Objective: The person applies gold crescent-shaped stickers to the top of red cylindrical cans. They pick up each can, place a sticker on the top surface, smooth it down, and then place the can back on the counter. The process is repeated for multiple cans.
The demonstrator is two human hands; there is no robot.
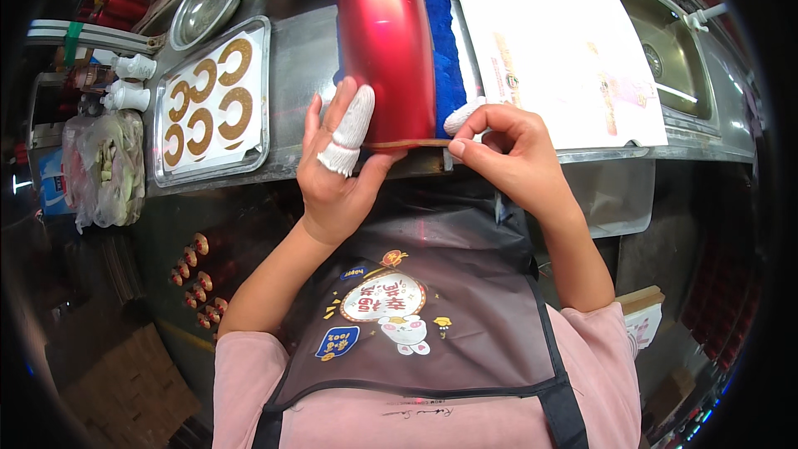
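A glossy red metallic bottle (386, 50) lies with its silver neck away from me and its base toward me, on a blue cloth (449, 58). A thin gold-brown strip (416, 144) runs along the base's near edge. My left hand (337, 166) rests against the bottle's lower left side, steadying it; its thumb is at the base and the other fingers stretch upward. White finger covers sit on this hand. My right hand (515, 154) is at the base's right corner, thumb and finger closed at the strip's end; one of its fingertips also wears a white cover.
A metal tray (264, 100) at left holds gold C-shaped pieces on white sheets, near a steel bowl (208, 4). White sheeting (565, 50) covers the right side beside a sink (665, 58). Plastic bags (108, 166) hang at far left; several red bottles (199, 283) stand below the table.
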